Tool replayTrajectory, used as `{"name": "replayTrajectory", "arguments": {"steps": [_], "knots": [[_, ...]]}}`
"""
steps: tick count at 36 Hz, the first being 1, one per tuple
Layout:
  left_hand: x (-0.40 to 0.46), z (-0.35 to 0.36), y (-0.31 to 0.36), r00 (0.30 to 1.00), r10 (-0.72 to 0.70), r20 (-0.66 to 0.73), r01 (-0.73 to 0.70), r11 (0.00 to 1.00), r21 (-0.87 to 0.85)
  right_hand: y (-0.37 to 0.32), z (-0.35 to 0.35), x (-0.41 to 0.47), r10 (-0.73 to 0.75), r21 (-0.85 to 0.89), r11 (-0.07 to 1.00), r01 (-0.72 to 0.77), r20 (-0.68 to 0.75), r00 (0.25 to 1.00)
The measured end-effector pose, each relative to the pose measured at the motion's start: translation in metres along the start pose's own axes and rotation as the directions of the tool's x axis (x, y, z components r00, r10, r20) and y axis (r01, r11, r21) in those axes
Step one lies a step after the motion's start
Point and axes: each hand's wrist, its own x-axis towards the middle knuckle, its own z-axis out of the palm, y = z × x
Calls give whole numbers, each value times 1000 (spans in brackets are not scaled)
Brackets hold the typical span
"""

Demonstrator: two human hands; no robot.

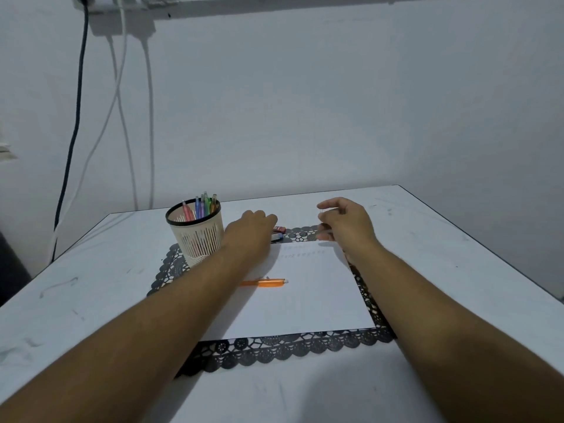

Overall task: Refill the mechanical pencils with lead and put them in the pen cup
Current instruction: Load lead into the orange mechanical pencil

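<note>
My left hand [251,230] is stretched out flat, palm down, next to the pen cup [195,232]. Its fingertips reach the small lead cases [278,233] at the far edge of the black lace mat [274,349]. I cannot tell if the fingers have hold of a case or just touch it, because the hand hides that part.

My right hand [345,224] is up a little over the mat. Its fingers are curled, and the thumb and first finger pinch something thin and see-through. It may be a clear pencil or a lead tube, but it is too blurry to be sure.

One orange mechanical pencil [264,282] lies on the white paper [305,300], near my left arm and well apart from the cup. The cup stands on the mat's left corner, with colored pencils already standing in it.

I think the orange pencil will be light, stiff and a bit slippery, since it looks like smooth plastic. I would pick it up around the middle of the barrel so it does not roll. The leads will be very thin and will snap easily, so I must pinch them softly. The white surface [442,239] has gray scuff marks.
</note>
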Motion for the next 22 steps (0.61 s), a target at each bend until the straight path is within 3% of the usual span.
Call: {"name": "replayTrajectory", "arguments": {"steps": [6,11,18,22], "knots": [[-41,-18,-9,991,107,-82,-122,971,-205,12,-23,23,-117,-245,964,100,-54,992],[-74,-10,-34,974,225,-25,-220,917,-331,18,-11,24,-188,-374,910,180,17,982],[-91,-2,-44,975,221,0,-192,846,-497,22,5,20,-303,-612,733,298,99,948],[-93,-2,-49,977,212,6,-179,840,-513,18,1,19,-325,-610,738,289,54,944]]}}
